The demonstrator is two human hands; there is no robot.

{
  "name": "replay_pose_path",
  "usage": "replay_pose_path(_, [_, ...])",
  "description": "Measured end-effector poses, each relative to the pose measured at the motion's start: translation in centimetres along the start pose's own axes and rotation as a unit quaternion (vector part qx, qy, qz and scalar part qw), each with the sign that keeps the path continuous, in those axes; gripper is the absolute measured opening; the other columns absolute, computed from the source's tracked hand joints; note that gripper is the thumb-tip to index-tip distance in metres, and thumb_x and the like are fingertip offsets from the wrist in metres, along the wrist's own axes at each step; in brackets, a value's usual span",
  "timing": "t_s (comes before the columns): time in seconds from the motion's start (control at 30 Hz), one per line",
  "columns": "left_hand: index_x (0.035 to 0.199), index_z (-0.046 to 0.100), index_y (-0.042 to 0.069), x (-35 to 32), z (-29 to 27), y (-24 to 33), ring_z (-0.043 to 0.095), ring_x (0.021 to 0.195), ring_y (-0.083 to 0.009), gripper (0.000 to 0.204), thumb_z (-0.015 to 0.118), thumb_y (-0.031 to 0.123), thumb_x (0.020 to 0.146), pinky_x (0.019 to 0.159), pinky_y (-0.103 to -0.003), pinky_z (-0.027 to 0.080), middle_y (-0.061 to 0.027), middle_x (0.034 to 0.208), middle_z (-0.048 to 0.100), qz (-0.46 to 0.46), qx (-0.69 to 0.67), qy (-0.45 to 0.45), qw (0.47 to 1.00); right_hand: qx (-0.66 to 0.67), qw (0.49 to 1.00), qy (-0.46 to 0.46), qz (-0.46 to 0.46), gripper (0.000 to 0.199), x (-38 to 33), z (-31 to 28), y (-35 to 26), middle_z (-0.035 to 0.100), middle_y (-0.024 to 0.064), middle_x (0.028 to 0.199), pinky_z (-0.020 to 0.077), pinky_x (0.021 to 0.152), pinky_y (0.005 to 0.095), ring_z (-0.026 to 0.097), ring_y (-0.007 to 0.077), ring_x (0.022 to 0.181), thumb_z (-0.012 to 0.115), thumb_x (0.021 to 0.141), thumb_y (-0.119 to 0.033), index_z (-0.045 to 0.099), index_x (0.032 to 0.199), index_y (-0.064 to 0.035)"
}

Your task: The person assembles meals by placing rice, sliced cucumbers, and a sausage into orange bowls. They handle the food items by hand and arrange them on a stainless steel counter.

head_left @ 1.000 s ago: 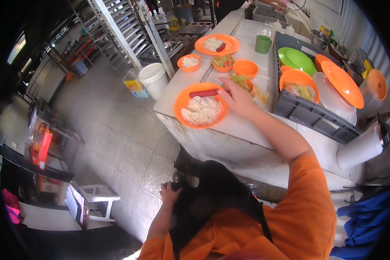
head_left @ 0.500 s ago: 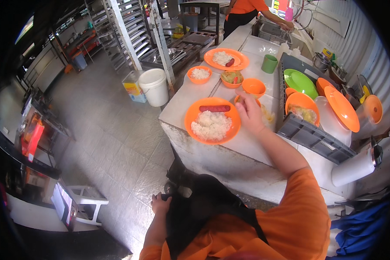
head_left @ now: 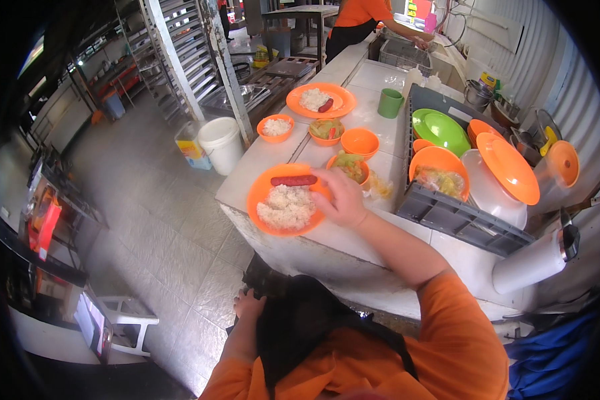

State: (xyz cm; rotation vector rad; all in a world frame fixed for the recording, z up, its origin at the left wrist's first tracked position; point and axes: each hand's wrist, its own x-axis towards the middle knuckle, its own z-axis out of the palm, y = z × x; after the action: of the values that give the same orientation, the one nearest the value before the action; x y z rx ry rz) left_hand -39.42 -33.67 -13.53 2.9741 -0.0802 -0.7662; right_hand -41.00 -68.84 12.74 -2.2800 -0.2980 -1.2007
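My right hand (head_left: 341, 199) reaches over the white tiled counter (head_left: 247, 175), its fingertips at the right rim of an orange plate (head_left: 255, 193). Thumb and fingers are apart, and I see nothing between them. White rice (head_left: 285, 208) lies on that plate below a red sausage (head_left: 293, 181). Just behind the hand is an orange bowl of cut vegetables (head_left: 349, 165). My left hand (head_left: 249, 305) hangs low beside my black apron (head_left: 300, 327); its fingers are partly hidden, and I cannot make out whether it holds anything.
Further along stand a larger orange plate (head_left: 343, 100), a rice bowl (head_left: 275, 127), another vegetable bowl (head_left: 326, 131), an orange bowl (head_left: 360, 142) and a green cup (head_left: 390, 103). A grey crate (head_left: 447, 220) of dishes borders the right. Another person (head_left: 360, 23) works at the back.
My right hand has moved from the near vegetable bowl to the right rim of the rice plate, uncovering that bowl. The whole view has shifted slightly.
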Motion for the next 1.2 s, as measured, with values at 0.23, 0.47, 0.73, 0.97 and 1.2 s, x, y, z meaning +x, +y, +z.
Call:
replay_pose_path(0.23, [0.141, 0.046, 0.022, 2.8, 1.3, 0.6, 0.038, 0.134, -0.0372, 0.063, 0.057, 0.053, 0.088, 0.107, -0.048, 0.037, -0.0123, 0.151, 0.034, -0.009, 0.019, 0.001, 1.000, -0.020, 1.000, 0.013, 0.003, 0.032, -0.3, 0.0, 0.7, 0.059, 0.0069, 0.085, 0.0478, 0.058, 0.0351, 0.060, 0.0261, 0.068, 0.067, 0.084, -0.025, 0.062, 0.113, -0.0116])
replay_pose_path(0.47, [0.139, 0.050, 0.022, 2.4, 0.8, 0.3, 0.038, 0.135, -0.0381, 0.063, 0.057, 0.054, 0.086, 0.109, -0.047, 0.037, -0.0140, 0.151, 0.035, -0.021, 0.005, 0.007, 1.000, -0.047, 0.999, -0.008, -0.014, 0.027, -0.5, 0.1, 0.9, 0.058, 0.0063, 0.081, 0.0471, 0.055, 0.0362, 0.060, 0.0260, 0.063, 0.067, 0.083, -0.026, 0.065, 0.107, -0.0125])
replay_pose_path(0.73, [0.141, 0.048, 0.023, 1.6, 1.2, -1.7, 0.035, 0.137, -0.0365, 0.062, 0.058, 0.053, 0.087, 0.110, -0.047, 0.034, -0.0114, 0.152, 0.035, -0.007, -0.031, 0.036, 0.999, -0.042, 0.999, -0.001, -0.004, 0.018, -0.4, 0.5, 1.1, 0.062, 0.0090, 0.082, 0.0502, 0.061, 0.0368, 0.063, 0.0279, 0.070, 0.064, 0.086, -0.018, 0.067, 0.102, -0.0113])
replay_pose_path(0.97, [0.140, 0.049, 0.023, 1.3, 1.8, -3.8, 0.035, 0.137, -0.0358, 0.061, 0.057, 0.054, 0.087, 0.111, -0.046, 0.034, -0.0111, 0.152, 0.034, -0.009, -0.066, 0.051, 0.996, -0.123, 0.985, -0.024, 0.121, 0.022, 1.1, -1.1, 3.5, 0.065, 0.0149, 0.098, 0.0519, 0.075, 0.0425, 0.065, 0.0339, 0.085, 0.060, 0.088, -0.019, 0.067, 0.105, -0.0074])
replay_pose_path(1.2, [0.135, 0.053, 0.022, 1.0, 2.0, -6.6, 0.037, 0.135, -0.0363, 0.058, 0.058, 0.054, 0.087, 0.109, -0.047, 0.035, -0.0126, 0.148, 0.040, -0.009, -0.118, 0.084, 0.989, -0.296, 0.911, -0.121, 0.261, 0.034, 1.9, -2.9, 9.1, 0.062, 0.0204, 0.114, 0.0506, 0.087, 0.0432, 0.063, 0.0363, 0.100, 0.057, 0.087, -0.022, 0.064, 0.115, -0.0040])
